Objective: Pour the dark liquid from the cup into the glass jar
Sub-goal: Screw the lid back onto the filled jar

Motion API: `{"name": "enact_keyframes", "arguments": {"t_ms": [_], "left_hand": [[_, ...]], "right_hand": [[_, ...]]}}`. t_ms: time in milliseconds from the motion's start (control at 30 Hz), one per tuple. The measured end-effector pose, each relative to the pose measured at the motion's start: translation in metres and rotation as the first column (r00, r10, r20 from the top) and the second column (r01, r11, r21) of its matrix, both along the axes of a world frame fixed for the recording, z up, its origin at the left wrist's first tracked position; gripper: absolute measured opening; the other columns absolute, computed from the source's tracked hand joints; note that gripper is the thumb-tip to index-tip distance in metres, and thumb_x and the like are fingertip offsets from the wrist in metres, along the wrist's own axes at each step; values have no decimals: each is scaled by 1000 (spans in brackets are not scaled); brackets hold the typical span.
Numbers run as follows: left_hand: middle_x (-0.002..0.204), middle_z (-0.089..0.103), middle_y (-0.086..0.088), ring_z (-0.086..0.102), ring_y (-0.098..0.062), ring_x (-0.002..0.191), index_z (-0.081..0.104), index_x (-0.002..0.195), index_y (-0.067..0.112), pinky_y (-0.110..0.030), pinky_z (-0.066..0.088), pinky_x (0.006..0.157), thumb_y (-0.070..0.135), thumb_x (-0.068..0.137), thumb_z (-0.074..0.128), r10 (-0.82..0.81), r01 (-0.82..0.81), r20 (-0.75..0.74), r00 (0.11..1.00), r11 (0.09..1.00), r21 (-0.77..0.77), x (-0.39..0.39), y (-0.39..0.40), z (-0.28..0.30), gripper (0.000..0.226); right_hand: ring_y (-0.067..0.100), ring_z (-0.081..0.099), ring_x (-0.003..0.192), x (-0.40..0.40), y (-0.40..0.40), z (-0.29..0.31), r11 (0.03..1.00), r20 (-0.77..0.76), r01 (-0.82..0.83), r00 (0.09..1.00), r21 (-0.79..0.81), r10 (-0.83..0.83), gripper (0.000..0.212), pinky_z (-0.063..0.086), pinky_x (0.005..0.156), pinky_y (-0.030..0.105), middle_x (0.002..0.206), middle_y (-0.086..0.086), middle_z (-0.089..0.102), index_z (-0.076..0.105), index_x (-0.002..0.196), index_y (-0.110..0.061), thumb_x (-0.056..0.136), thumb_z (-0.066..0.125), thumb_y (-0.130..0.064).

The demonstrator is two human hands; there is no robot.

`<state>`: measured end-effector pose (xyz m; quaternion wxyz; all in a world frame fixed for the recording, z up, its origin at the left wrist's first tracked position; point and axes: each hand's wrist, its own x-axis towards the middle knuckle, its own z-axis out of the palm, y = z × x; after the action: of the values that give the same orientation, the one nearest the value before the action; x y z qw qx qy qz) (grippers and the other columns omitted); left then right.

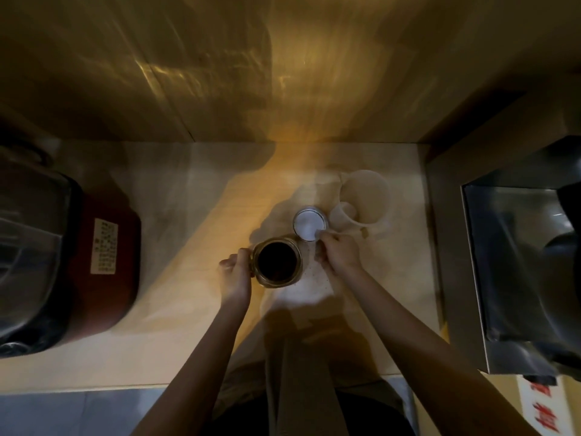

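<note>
A glass jar with a handle stands on the pale counter and holds dark liquid. My left hand is closed around the handle on its left side. Just behind and to the right of it stands a small round container with a white inside. My right hand is beside that container's near-right rim, with its fingers pinched on a small white piece; what the piece is cannot be told. No pouring stream is visible.
A translucent plastic measuring cup stands behind my right hand. A dark red cooker fills the counter's left side. A metal appliance stands at the right. A wooden wall closes off the back.
</note>
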<state>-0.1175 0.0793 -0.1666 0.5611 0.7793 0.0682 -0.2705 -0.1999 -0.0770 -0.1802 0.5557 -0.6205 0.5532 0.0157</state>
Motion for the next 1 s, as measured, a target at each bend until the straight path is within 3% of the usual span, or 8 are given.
{"name": "enact_keyframes", "arguments": {"t_ms": [100, 200, 267, 433, 533, 733, 867, 1000], "left_hand": [[55, 54, -5, 52, 0, 47, 61, 60, 7, -7, 35, 45, 17, 91, 41, -40, 41, 33, 999, 999, -8, -2, 2, 0, 38], [54, 52, -6, 49, 1, 43, 55, 54, 12, -9, 34, 44, 16, 91, 40, -70, 70, 54, 996, 998, -3, 0, 5, -2, 40], [54, 51, -8, 47, -1, 43, 55, 56, 7, -11, 33, 44, 16, 90, 41, -85, 85, 55, 995, 996, 12, 1, 6, -5, 39], [58, 52, -15, 48, -22, 57, 58, 62, -5, -27, 38, 56, 19, 89, 43, -115, 114, 48, 992, 993, 27, 3, 9, -11, 39], [62, 55, -18, 49, -26, 62, 59, 65, -9, -35, 39, 62, 20, 89, 43, -141, 140, 54, 989, 990, 29, 4, 10, -12, 41], [64, 53, -18, 47, -25, 63, 57, 61, -2, -35, 36, 64, 25, 88, 43, -148, 147, 19, 989, 987, 60, 5, 11, -9, 40], [68, 56, -21, 50, -28, 67, 61, 70, -12, -36, 37, 64, 31, 89, 44, -179, 177, 9, 984, 979, 106, 7, 12, -8, 49], [73, 60, -27, 55, -35, 71, 61, 72, -14, -42, 41, 66, 36, 89, 45, -204, 199, 14, 979, 967, 160, 8, 10, -5, 55]], "right_hand": [[5, 42, 24, 4, -1, -7, 998, -56, -44, 998, -36, 42, 49, 37, 38, 21, 45, 8, 56, 55, 46, -11, 94, 52, -21], [14, 52, 37, 3, 1, -5, 991, -49, -59, 997, -122, 53, 45, 45, 46, 27, 49, 13, 59, 56, 46, -10, 91, 54, -15], [21, 54, 46, 1, 3, 4, 976, -25, -74, 997, -207, 71, 44, 45, 52, 30, 49, 12, 57, 52, 45, -11, 89, 56, -15], [10, 31, 41, -9, 9, 34, 879, -4, -206, 974, -430, 226, 53, 25, 44, 27, 41, -2, 32, 32, 42, -20, 84, 63, -14], [11, 35, 42, -15, 15, 48, 790, -14, -252, 956, -558, 295, 46, 28, 45, 28, 40, -5, 33, 34, 45, -19, 81, 63, -16], [23, 62, 58, -22, 25, 85, 689, 115, -222, 906, -690, 407, 21, 50, 54, 32, 69, 0, 61, 51, 84, -16, 81, 71, -16], [20, 68, 76, -25, 38, 92, 426, 74, -264, 774, -865, 629, 34, 53, 63, 25, 89, 8, 72, 49, 111, -13, 84, 59, -31], [20, 56, 89, -24, 52, 77, 82, -122, -275, 650, -958, 750, 29, 48, 77, 35, 92, 9, 72, 63, 104, -10, 85, 56, -30]]}}
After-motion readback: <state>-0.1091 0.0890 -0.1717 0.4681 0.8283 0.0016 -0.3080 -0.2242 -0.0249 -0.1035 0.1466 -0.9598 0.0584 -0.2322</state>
